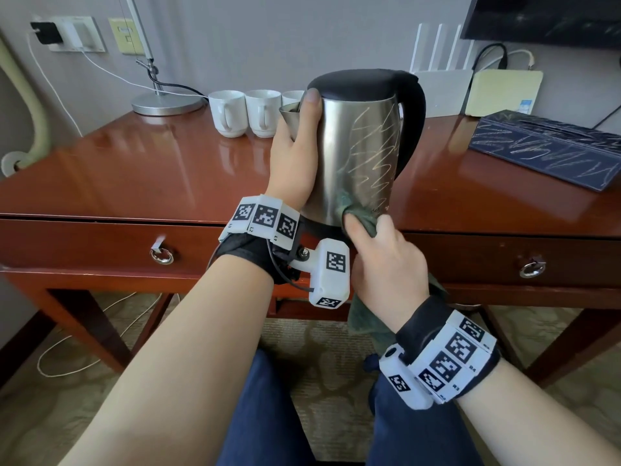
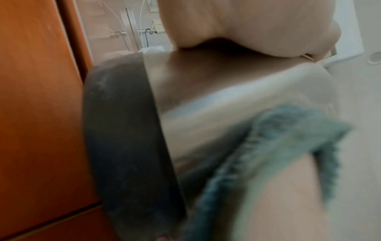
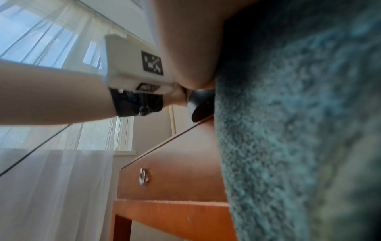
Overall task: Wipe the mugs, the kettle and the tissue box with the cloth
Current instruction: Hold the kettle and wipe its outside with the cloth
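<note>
A steel kettle (image 1: 359, 153) with a black lid and handle, scribbled with light marks, is held tilted above the desk's front edge. My left hand (image 1: 299, 139) grips its left side, thumb up near the lid. My right hand (image 1: 386, 260) holds a green cloth (image 1: 359, 210) and presses it against the kettle's lower front. In the left wrist view the kettle (image 2: 206, 101) and the cloth (image 2: 288, 133) show close up and blurred. The cloth (image 3: 299, 130) fills the right wrist view. Three white mugs (image 1: 248, 112) stand behind the kettle. A dark blue tissue box (image 1: 547, 149) with scribbles lies at the right.
The red-brown wooden desk (image 1: 151, 169) has two drawers with ring pulls (image 1: 162, 254). A lamp base (image 1: 168, 102) stands at the back left, a white router (image 1: 440, 85) and a pale box (image 1: 504, 92) at the back right. Cables run along the wall and floor.
</note>
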Available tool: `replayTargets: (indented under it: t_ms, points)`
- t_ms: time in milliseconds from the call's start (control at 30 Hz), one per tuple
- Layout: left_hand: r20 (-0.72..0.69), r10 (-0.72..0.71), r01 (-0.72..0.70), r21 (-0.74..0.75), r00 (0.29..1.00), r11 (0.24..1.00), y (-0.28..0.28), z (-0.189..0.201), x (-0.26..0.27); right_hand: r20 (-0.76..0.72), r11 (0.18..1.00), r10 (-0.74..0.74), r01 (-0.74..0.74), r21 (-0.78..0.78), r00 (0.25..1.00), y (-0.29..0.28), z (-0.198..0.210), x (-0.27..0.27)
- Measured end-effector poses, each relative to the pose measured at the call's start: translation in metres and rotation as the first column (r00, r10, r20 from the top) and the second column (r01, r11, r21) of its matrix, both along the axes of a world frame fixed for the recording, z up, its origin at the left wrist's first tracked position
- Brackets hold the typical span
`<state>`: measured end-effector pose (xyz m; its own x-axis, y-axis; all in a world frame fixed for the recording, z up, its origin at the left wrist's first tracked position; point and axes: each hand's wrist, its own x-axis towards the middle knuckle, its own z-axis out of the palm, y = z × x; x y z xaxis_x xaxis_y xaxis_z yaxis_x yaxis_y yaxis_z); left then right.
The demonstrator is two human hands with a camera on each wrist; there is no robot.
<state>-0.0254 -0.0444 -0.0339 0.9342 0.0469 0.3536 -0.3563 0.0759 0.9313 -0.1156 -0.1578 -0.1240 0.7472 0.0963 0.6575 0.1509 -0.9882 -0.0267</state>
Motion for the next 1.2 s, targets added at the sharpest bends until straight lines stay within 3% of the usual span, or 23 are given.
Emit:
replayTargets:
  t_ms: [133,300,567,700,833,967,1100,1200]
  points:
    - [0.025,-0.006,0.006,-0.004,1.000,1.000,-0.001,0.000,0.000,-0.016,0.998,-0.006,0.005,-0.067,1.000,0.002,-0.006,0.003]
    - [0.023,-0.026,0.026,-0.010,0.999,1.000,0.001,-0.002,0.003,0.097,1.000,0.002,-0.004,0.016,0.995,-0.006,0.023,0.009]
    - [0.016,-0.016,0.016,0.000,1.000,1.000,0.001,-0.003,0.003,-0.018,0.996,0.009,-0.007,0.085,1.000,-0.005,0.002,-0.003]
    - [0.023,-0.013,0.012,0.009,1.000,1.000,0.001,-0.002,0.003,0.038,0.999,0.050,-0.050,0.019,0.998,-0.005,0.009,0.001]
    - [0.040,-0.012,0.012,0.005,0.999,1.000,0.000,-0.002,0.003,0.079,0.995,0.018,-0.026,0.095,0.997,-0.012,0.024,0.006]
    - [0.028,-0.010,0.010,0.004,1.000,1.000,0.000,-0.003,0.005,0.050,0.987,0.008,-0.016,0.160,0.999,-0.012,0.012,0.001]
    - [0.026,-0.005,0.005,0.001,1.000,1.000,0.000,-0.003,0.006,-0.018,0.994,0.042,-0.039,0.106,0.999,-0.006,0.002,-0.004]
    - [0.034,-0.003,0.003,0.003,0.999,1.000,-0.001,-0.004,0.005,0.019,0.993,0.030,-0.032,0.114,0.999,-0.010,0.009,0.000]
